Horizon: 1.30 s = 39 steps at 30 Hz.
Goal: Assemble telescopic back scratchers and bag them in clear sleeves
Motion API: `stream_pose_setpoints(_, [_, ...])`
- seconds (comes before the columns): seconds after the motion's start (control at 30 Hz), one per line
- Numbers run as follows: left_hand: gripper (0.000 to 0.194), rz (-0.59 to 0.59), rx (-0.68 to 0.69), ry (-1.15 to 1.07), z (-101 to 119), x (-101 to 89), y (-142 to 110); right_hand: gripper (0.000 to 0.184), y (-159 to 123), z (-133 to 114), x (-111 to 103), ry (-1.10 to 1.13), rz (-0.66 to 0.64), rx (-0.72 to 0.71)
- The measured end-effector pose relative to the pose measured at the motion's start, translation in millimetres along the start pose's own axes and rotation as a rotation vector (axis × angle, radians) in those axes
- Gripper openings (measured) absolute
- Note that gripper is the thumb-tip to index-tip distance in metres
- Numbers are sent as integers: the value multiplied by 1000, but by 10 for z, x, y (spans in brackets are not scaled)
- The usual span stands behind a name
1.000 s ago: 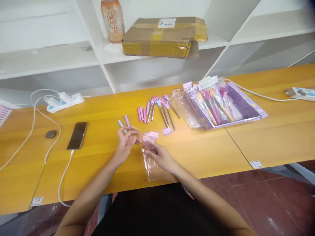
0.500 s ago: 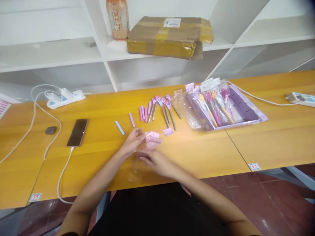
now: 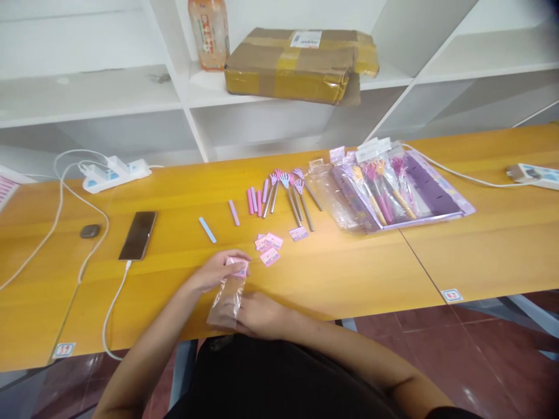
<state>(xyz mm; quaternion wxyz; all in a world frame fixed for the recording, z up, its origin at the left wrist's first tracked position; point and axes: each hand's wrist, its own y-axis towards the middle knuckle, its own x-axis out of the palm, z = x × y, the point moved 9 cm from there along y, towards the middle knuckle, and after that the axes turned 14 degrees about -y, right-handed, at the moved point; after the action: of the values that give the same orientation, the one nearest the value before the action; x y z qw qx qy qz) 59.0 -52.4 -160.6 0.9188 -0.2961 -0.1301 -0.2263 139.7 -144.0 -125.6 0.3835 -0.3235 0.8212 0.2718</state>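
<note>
My left hand (image 3: 222,269) pinches a small pink printed card (image 3: 237,267) at the top end of a clear plastic bag (image 3: 227,297). Lower down, my right hand (image 3: 258,314) grips the bag's side, its fingertips partly hidden. Several pink cards (image 3: 269,256) lie in a loose pile just beyond, and another card (image 3: 299,234) lies below the hand-shaped back scratchers (image 3: 292,195) with metal rods. To their left are pink and purple tubes (image 3: 254,201), a single purple tube (image 3: 234,213) and a light blue tube (image 3: 207,230).
On the right, a purple display box (image 3: 437,186) holds bagged back scratchers. A phone (image 3: 137,235) on a charging cable, a small dark device (image 3: 90,231) and a power strip (image 3: 117,176) are at left. A taped cardboard box (image 3: 297,64) and orange bottle (image 3: 208,35) stand on the shelf.
Both hands have moved back toward my body, bringing a card and the bag away from the card pile. The light blue tube has shifted slightly left.
</note>
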Motion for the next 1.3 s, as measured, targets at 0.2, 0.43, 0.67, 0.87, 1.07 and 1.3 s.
stream_pose_setpoints(0.2, [62,148,134,35,-10,-104,304,63,-171,198,-294,-287,-190,245])
stream_pose_setpoints(0.43, [72,219,232,204,-24,-92,389,27,-172,637,-718,-345,281,380])
stream_pose_setpoints(0.67, [65,-88,188,27,-42,69,313,25,-102,1021,-619,-211,379,415])
stream_pose_setpoints(0.87, [96,-220,134,139,-150,155,268,11,-156,1133,-723,156,395,436])
stream_pose_setpoints(1.07, [76,-255,100,232,-216,122,293,37,-403,1434,-655,423,549,721])
stream_pose_setpoints(1.3, [49,-183,134,89,-140,-30,338,52,-718,1711,-1036,256,586,811])
